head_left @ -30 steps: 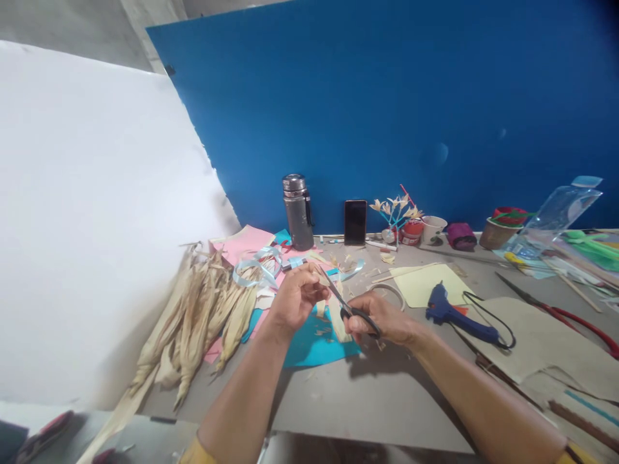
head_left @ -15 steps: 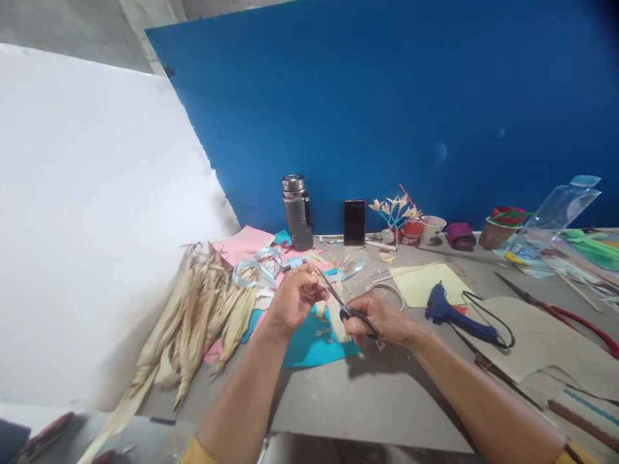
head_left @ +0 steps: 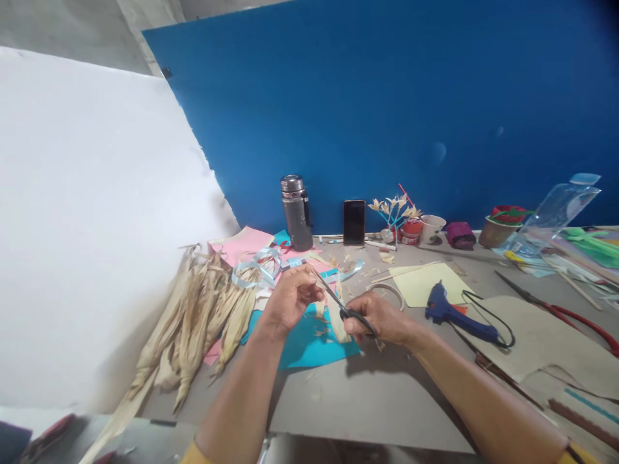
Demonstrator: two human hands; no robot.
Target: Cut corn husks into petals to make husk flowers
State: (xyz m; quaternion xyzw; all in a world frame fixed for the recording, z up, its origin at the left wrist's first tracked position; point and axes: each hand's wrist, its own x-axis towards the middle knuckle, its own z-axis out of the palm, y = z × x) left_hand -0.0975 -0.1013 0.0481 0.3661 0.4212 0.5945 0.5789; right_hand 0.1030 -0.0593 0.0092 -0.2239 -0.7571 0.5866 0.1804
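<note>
My right hand (head_left: 382,317) is closed around the black handles of a pair of scissors (head_left: 358,317). The blades slant up and left, their tips close to the fingers of my left hand (head_left: 291,298). Those left fingers are pinched together; whatever sits between them is too small or hidden to make out. Beneath both hands lies a turquoise sheet (head_left: 309,353) strewn with pale scraps. A strip of dried husk (head_left: 337,321) rests on it, below the scissors. To the left of my left hand is a heap of dried corn husks (head_left: 193,309).
At the back stand a grey flask (head_left: 296,219), a phone (head_left: 354,222), husk flowers (head_left: 394,209) and a paper cup (head_left: 432,227). On the right lie a blue glue gun (head_left: 459,316), yellow paper (head_left: 428,283), red-handled shears (head_left: 561,309) and a leaning clear bottle (head_left: 556,216).
Both hands and the scissors stay almost in place. My left hand has shifted very slightly left, and its pinch is kept up. Nothing else on the table has moved visibly.
</note>
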